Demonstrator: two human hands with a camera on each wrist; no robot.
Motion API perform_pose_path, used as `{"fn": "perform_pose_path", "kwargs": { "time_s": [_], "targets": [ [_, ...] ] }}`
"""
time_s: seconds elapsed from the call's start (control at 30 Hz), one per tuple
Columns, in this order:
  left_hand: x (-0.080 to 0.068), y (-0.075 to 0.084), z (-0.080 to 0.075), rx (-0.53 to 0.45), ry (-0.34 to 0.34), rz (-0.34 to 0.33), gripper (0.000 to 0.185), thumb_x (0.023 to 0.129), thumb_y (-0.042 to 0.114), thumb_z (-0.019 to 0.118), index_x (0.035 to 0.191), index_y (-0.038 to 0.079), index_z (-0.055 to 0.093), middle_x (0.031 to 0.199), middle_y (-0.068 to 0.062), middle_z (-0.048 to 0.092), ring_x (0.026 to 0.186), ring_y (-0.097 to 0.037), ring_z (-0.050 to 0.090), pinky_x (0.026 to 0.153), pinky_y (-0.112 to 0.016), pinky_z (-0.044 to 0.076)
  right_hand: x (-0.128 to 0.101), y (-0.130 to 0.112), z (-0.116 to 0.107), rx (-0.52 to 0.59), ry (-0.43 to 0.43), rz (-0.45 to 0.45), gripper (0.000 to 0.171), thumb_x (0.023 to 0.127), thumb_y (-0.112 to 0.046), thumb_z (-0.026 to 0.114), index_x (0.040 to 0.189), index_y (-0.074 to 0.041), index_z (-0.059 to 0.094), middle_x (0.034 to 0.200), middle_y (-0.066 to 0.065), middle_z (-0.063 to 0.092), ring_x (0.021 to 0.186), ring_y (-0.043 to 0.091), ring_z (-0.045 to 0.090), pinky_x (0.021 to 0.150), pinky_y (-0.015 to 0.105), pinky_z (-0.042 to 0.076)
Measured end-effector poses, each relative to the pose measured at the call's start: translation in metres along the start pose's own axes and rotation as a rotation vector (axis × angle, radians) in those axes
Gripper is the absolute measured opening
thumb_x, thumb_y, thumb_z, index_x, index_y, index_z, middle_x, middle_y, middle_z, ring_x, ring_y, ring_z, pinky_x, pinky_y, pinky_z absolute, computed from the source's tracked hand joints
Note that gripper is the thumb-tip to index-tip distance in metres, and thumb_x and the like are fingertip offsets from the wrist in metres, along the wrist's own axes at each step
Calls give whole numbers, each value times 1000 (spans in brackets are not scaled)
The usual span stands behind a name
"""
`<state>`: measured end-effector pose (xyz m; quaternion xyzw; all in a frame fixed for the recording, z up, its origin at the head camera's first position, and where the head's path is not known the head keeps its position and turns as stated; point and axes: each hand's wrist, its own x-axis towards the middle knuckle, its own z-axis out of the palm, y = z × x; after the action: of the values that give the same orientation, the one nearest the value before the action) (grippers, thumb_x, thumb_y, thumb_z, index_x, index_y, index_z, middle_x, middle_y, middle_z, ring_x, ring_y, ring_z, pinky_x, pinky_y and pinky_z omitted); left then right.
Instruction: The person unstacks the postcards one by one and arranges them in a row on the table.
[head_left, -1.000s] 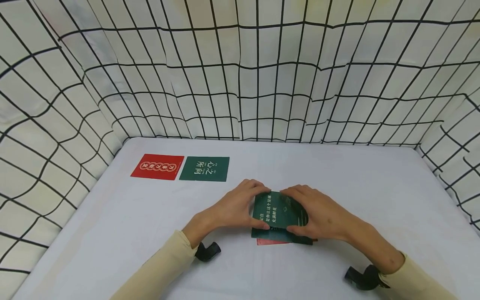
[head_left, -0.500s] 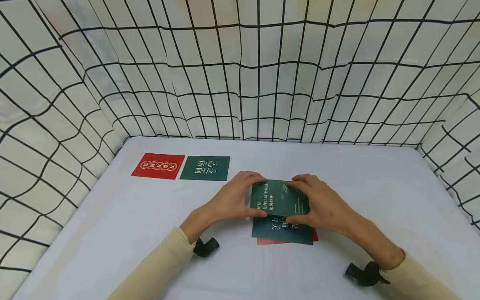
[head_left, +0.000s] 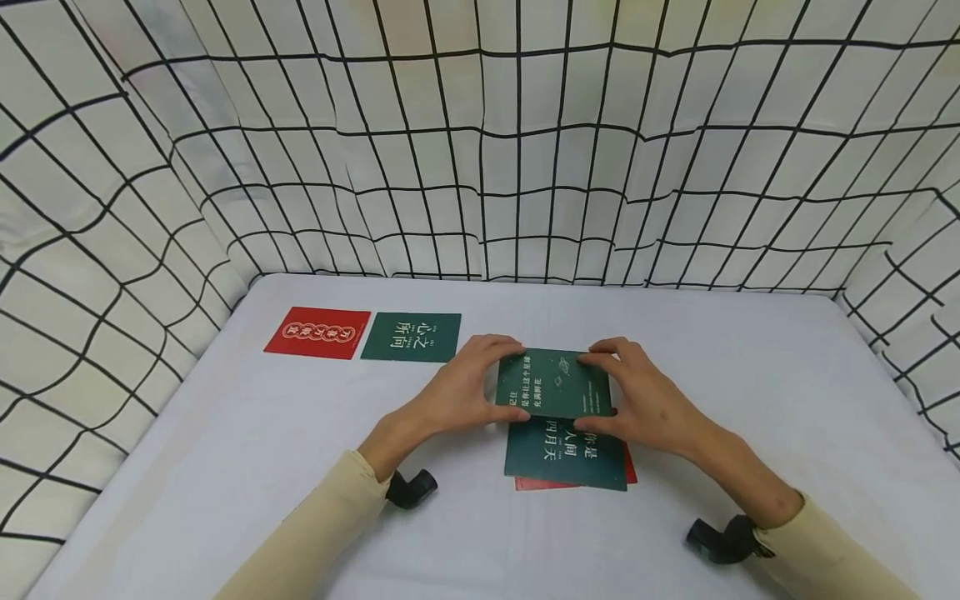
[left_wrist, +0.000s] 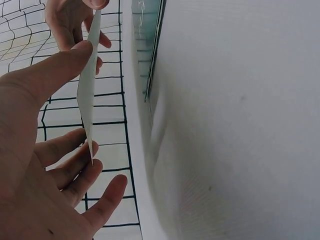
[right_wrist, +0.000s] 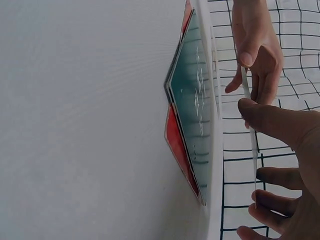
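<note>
Nearest, the green-and-red stack [head_left: 567,457] lies on the tabletop [head_left: 225,467]. Above it, left hand [head_left: 457,392] and right hand [head_left: 641,400] each pinch an edge of the green card [head_left: 553,383] — keep it level, grip light. Beyond: two laid cards [head_left: 363,335].

A pale worktop [head_left: 712,375] covered in smooth white cloth carries a few cards. At its far left a red card [head_left: 317,332] lies flat, with a green card [head_left: 411,337] just beside it, edges nearly touching. Nearer the middle, a larger green card [head_left: 566,457] rests on another red one [head_left: 628,467], which peeks out beneath.
</note>
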<state>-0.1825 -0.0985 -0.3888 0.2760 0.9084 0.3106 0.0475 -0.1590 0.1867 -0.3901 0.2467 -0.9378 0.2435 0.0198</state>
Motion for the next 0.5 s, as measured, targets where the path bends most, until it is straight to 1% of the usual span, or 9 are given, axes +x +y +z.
{"fn": "perform_pose_path", "kwargs": {
  "time_s": [0.17, 0.3, 0.43, 0.5],
  "targets": [
    [1, -4, -2, 8, 7, -20, 86, 80, 42, 90, 152, 13, 52, 157, -5, 48, 149, -25, 42, 125, -46, 39, 5, 0, 0, 45, 11, 8, 81, 78, -39, 91, 145, -6, 58, 147, 15, 49, 137, 36, 45, 108, 57, 54],
    [1, -8, -6, 22, 31, -40, 88, 79, 43, 90, 151, 12, 51, 157, -8, 47, 149, -28, 42, 125, -49, 39, 10, 0, 1, 68, 13, 29, 82, 79, -38, 91, 146, -7, 57, 150, 16, 48, 139, 37, 44, 111, 59, 51],
    [2, -13, -9, 24, 46, -42, 89, 78, 43, 91, 151, 12, 51, 157, -9, 47, 149, -29, 43, 125, -49, 39, 15, -1, 2, 83, 15, 36, 82, 79, -37, 91, 147, -6, 56, 151, 17, 47, 141, 37, 44, 114, 59, 48],
    [3, -15, -12, 23, 50, -42, 89, 78, 44, 91, 151, 12, 51, 157, -9, 48, 148, -29, 43, 123, -50, 41, 18, -1, 3, 89, 14, 32, 83, 79, -36, 91, 146, -5, 56, 151, 17, 47, 141, 38, 44, 116, 60, 47]
  ]
}}
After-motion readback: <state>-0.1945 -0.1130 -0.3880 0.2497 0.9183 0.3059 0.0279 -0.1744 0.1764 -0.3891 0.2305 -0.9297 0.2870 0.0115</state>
